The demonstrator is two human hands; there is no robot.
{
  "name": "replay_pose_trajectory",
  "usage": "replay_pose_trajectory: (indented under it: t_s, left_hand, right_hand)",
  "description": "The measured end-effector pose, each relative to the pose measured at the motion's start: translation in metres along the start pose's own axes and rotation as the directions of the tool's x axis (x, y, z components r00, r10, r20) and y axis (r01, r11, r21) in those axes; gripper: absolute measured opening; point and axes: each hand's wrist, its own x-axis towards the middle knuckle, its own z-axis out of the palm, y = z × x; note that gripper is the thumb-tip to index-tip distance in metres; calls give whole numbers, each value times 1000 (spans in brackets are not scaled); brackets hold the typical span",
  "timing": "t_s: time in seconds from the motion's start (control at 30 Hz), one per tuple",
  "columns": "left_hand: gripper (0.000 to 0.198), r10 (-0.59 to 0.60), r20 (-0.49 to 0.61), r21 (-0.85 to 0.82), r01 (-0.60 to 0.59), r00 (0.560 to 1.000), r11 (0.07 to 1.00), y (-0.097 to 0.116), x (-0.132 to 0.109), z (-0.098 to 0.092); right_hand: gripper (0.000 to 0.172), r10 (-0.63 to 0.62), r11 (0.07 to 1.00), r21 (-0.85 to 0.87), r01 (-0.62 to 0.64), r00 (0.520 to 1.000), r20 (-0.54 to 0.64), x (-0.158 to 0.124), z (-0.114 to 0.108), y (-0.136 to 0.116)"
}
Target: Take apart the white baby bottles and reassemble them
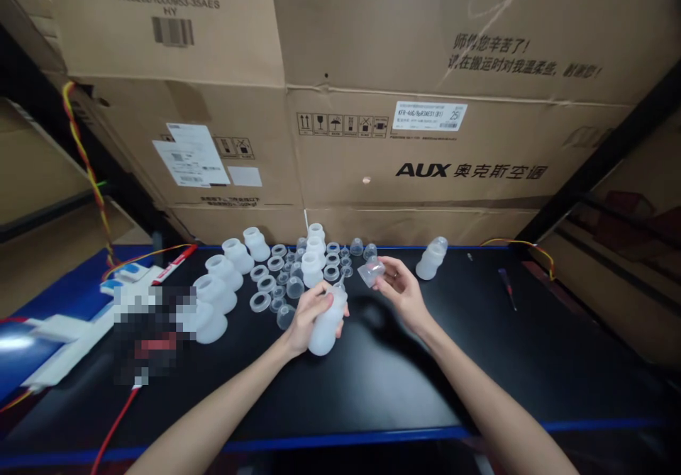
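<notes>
My left hand (310,313) is closed round a whitish baby bottle (325,330), tilted a little, with a nipple (341,281) standing up at its top. To the right and slightly higher, my right hand (400,287) pinches a clear bottle cap (372,271) by its side, apart from the bottle. Behind the left hand lie several collar rings (260,301) and small clear domes (295,288). A short row of open bottles (312,268) stands among them. One capped bottle (431,259) is upright beyond my right hand.
More open bottles (223,273) form a line at the left. Beside them are a white power strip (79,347) and a blurred-out object (154,333) with a red cable. A screwdriver (507,289) lies at the right. Large cardboard boxes (351,198) wall the back of the black table (479,383).
</notes>
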Motion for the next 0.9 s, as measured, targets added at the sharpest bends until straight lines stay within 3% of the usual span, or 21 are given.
replay_pose_trajectory:
  t_s: [0.17, 0.4, 0.63, 0.9]
  left_hand:
    - [45, -90, 63, 43, 87, 994, 995, -8, -1, 3]
    - [50, -186, 63, 76, 181, 981, 981, -14, 4, -5]
    - [54, -214, 90, 114, 204, 973, 972, -17, 3, -10]
    - [60, -243, 25, 223, 231, 970, 947, -10, -4, 6]
  right_hand:
    - [59, 37, 997, 70, -43, 995, 90, -6, 6, -7]
    - [55, 93, 990, 75, -116, 961, 262, -11, 11, 0]
    - [51, 82, 989, -140, -43, 955, 285, -11, 11, -5]
    - [44, 73, 971, -240, 1, 951, 299, -18, 18, -17]
